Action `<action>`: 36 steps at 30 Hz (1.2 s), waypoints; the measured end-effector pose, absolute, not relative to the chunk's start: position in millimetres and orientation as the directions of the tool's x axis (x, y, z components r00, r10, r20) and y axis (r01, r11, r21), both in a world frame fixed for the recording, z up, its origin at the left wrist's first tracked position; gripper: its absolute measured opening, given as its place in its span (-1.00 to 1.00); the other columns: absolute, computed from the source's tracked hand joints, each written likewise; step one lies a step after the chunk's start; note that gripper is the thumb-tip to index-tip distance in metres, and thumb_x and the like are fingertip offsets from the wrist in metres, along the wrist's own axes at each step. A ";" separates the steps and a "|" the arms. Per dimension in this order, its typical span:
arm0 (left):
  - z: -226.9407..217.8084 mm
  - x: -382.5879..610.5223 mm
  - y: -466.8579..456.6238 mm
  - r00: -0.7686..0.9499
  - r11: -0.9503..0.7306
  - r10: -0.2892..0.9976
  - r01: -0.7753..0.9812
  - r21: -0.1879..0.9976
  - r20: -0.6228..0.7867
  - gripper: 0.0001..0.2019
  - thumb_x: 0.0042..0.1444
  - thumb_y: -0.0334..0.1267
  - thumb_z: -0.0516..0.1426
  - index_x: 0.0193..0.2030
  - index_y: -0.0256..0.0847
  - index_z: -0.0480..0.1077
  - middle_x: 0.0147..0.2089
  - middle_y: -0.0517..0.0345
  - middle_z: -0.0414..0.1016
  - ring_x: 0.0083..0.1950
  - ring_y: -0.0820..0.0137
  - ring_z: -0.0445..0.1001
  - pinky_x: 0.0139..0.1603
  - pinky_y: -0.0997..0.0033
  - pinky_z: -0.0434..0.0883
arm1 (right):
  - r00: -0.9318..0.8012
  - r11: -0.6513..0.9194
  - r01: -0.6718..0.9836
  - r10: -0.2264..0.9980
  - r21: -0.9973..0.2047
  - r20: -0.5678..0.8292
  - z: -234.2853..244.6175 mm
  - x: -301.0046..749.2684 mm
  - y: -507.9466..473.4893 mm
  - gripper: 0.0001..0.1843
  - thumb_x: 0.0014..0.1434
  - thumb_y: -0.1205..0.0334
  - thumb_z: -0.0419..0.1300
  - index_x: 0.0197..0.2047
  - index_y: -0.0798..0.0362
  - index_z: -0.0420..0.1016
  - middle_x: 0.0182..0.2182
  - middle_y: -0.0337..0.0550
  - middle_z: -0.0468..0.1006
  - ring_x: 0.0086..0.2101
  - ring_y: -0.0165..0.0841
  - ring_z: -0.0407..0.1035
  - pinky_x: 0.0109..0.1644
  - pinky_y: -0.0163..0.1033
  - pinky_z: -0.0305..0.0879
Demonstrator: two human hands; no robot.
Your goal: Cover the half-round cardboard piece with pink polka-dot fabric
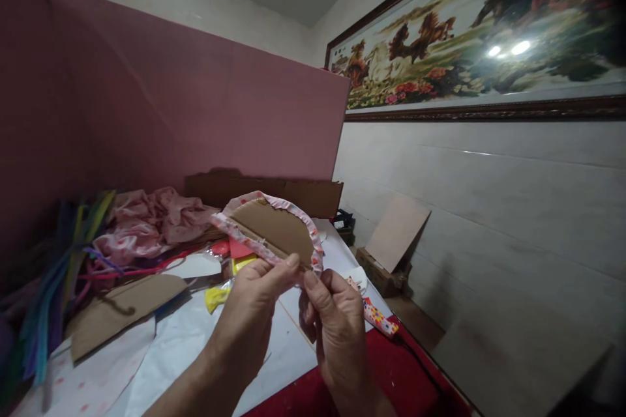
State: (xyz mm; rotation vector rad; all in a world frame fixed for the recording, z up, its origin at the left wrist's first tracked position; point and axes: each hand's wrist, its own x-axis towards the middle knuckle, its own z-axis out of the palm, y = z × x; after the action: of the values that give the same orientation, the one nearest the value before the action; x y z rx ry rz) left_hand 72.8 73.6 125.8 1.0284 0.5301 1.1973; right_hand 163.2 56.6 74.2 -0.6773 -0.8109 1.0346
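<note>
Held up over the table is a half-round cardboard piece [288, 229] with pink patterned fabric folded over its rim in small pleats. Its bare brown side faces me. My left hand [257, 303] grips the lower straight edge, thumb on top. At the lower right corner, my right hand [337, 322] pinches the fabric edge between thumb and fingers. The two thumbs are close together, and the fingertips behind the piece are hidden. Just beyond my right hand lies what looks like a glue gun with a flower-patterned handle [379, 317] and a dark cord.
Crumpled pink fabric [156, 218] and coloured strips [59, 287] lie at the left. Nearer are a cut cardboard shape [127, 306] and a yellow packet [215, 298]. A red cloth [391, 371] covers the near right edge. Cardboard [398, 231] leans against the wall.
</note>
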 end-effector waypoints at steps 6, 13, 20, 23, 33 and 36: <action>125.0 74.3 78.0 0.278 -0.030 0.936 -0.548 0.836 0.216 -0.83 0.10 -0.29 0.17 -0.48 -0.28 0.46 -0.43 0.14 0.52 -0.32 0.40 0.39 -0.15 0.40 0.31 | 0.296 0.336 -0.530 0.934 -0.779 0.201 77.3 162.3 55.4 -0.58 0.04 0.04 0.32 -0.56 0.05 0.18 -0.80 -0.51 0.12 -0.74 -0.63 -0.18 -0.70 -0.46 -0.28; 127.4 69.9 84.2 0.235 -0.007 0.958 -0.558 0.830 0.166 -0.82 0.07 -0.28 0.19 -0.50 -0.30 0.47 -0.57 0.23 0.36 -0.43 0.43 0.30 -0.26 0.40 0.29 | 0.249 0.370 -0.429 0.925 -0.824 0.286 77.4 171.1 45.9 -0.40 0.20 -0.25 -0.01 -0.37 0.16 0.48 -0.66 -0.22 0.43 -0.71 -0.57 0.12 -0.70 -0.48 -0.06; 129.1 70.9 77.3 0.262 -0.024 0.946 -0.526 0.850 0.189 -0.79 0.04 -0.25 0.19 -0.56 -0.28 0.47 -0.46 0.07 0.50 -0.32 0.31 0.41 -0.20 0.31 0.32 | 0.199 0.289 -0.464 0.955 -0.837 0.220 80.0 174.8 48.1 -0.60 0.13 -0.08 0.21 -0.47 0.12 0.40 -0.67 -0.29 0.42 -0.71 -0.60 0.09 -0.70 -0.50 -0.07; 129.4 72.6 75.0 0.250 -0.052 0.946 -0.511 0.858 0.206 -0.75 0.04 -0.26 0.19 -0.63 -0.26 0.43 -0.48 0.06 0.51 -0.27 0.28 0.43 -0.18 0.33 0.31 | 0.186 0.246 -0.467 0.966 -0.849 0.177 81.7 175.2 49.4 -0.59 0.07 -0.06 0.27 -0.52 0.12 0.36 -0.72 -0.33 0.36 -0.74 -0.61 0.04 -0.72 -0.50 -0.15; 114.3 81.2 81.1 0.183 -0.077 0.966 -0.464 0.882 0.180 -0.81 0.03 -0.23 0.22 -0.53 -0.27 0.48 -0.43 0.08 0.55 -0.37 0.37 0.41 -0.23 0.36 0.29 | 0.407 0.408 -0.323 0.875 -0.854 0.264 67.1 166.5 63.4 -0.51 0.03 -0.06 0.29 -0.61 0.05 0.16 -0.80 -0.51 0.07 -0.74 -0.62 -0.16 -0.68 -0.45 -0.23; 116.5 80.2 81.6 0.179 -0.080 0.965 -0.489 0.869 0.189 -0.78 0.04 -0.22 0.21 -0.56 -0.27 0.46 -0.43 0.07 0.54 -0.34 0.35 0.42 -0.20 0.35 0.29 | 0.386 0.411 -0.283 0.876 -0.866 0.289 64.1 166.8 65.3 -0.52 0.08 -0.09 0.24 -0.60 0.07 0.21 -0.79 -0.48 0.11 -0.73 -0.60 -0.12 -0.67 -0.45 -0.20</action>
State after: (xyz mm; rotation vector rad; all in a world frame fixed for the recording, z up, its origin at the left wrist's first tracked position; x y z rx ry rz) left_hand 80.2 81.6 116.5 1.0279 0.6113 1.3375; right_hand 166.8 65.3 64.1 -0.8258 -0.8615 0.8556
